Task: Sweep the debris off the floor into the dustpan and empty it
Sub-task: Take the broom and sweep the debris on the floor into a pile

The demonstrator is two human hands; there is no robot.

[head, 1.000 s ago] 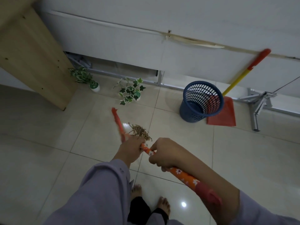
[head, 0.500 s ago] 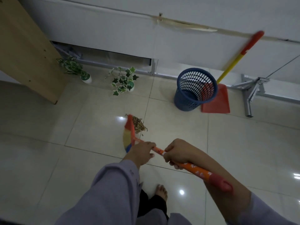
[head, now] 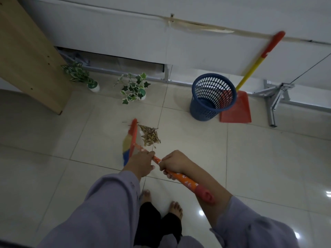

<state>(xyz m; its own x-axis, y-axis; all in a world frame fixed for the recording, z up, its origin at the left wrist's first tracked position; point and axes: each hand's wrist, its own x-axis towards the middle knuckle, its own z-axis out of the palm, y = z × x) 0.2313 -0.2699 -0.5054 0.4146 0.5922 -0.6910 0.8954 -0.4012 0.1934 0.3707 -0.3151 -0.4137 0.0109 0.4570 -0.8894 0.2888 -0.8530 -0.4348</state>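
A pile of dry brown debris lies on the pale floor tiles in front of me. A broom with an orange flowered handle and a red, yellow and blue head rests on the floor just left of the pile. My left hand grips the handle low down; my right hand grips it higher up, close behind the left. A red dustpan with a yellow and red handle leans against the white wall at the far right, behind a blue mesh waste basket.
Two small potted plants stand by the wall at the back left. A wooden cabinet fills the left. A grey metal bracket stands on the floor at the far right. My bare feet are below the hands.
The broom head came down from mid-air onto the floor at the left of the debris and has pushed it slightly right into a tighter pile. My view moved a little closer.
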